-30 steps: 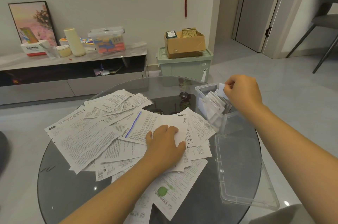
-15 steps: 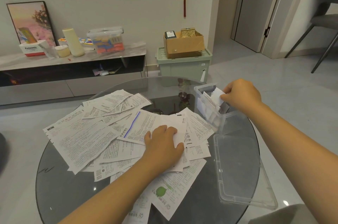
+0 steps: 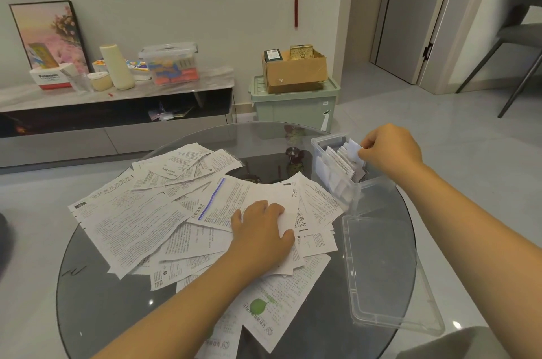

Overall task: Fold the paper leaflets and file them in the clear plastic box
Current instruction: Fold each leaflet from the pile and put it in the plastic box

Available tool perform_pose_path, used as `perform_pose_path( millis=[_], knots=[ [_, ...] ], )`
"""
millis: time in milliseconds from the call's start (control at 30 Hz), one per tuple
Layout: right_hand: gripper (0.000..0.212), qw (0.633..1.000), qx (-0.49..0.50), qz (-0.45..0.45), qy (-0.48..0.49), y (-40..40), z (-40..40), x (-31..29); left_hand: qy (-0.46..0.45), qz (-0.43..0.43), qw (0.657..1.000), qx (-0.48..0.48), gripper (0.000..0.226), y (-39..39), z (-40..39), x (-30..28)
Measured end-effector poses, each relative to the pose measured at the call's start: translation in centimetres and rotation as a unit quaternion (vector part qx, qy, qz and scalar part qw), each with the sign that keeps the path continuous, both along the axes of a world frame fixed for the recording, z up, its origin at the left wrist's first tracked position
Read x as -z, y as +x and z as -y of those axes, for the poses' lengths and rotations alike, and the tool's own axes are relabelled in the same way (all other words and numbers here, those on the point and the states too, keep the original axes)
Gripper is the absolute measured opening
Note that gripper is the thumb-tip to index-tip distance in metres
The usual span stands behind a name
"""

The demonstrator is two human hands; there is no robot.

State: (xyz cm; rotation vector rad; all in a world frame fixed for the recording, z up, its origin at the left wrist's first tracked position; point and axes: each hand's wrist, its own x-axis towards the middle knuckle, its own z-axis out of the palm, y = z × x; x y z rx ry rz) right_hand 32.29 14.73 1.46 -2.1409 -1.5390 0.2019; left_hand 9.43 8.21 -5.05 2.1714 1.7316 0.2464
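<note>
Right hand (image 3: 388, 150) pinches a folded leaflet (image 3: 354, 151) over the clear plastic box (image 3: 337, 182); left hand (image 3: 262, 229) rests flat on the loose leaflets (image 3: 140, 220) covering the table (image 3: 96, 294). Paper looks light and floppy, so pinching the folded edge probably works best.

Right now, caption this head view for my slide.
Right hand files a folded leaflet in the clear box; left hand rests on unfolded leaflets.

Your left hand (image 3: 262, 231) lies palm down, fingers extended and slightly spread, thumb out to its left. Your right hand (image 3: 388, 150) is held higher and farther forward, well apart from the left, fingers curled in a pinch. Both forearms are bare and extended forward.
</note>
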Motion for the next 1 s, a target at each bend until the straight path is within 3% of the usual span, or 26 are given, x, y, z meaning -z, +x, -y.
perform_pose_path(
  millis=[233,467,833,1000],
  knots=[
    [0.017,0.999,0.001,0.011,0.054,-0.4,-0.4,-0.4,-0.004,-0.002,1.000,0.002,0.047,-0.1,0.0,0.1],
    [0.021,1.000,-0.016,0.015,0.001,-0.3,-0.4,0.1,-0.005,-0.007,1.000,0.003,0.048,-0.2,0.0,0.1],
    [0.022,0.998,-0.018,-0.005,0.056,-0.8,-0.5,0.0,-0.010,-0.018,1.000,0.008,0.049,-0.3,0.1,0.0],
    [0.017,0.999,-0.034,0.005,0.011,-1.2,0.0,-0.2,-0.012,-0.024,1.000,0.011,0.049,-0.3,0.1,0.0]
  ],
)
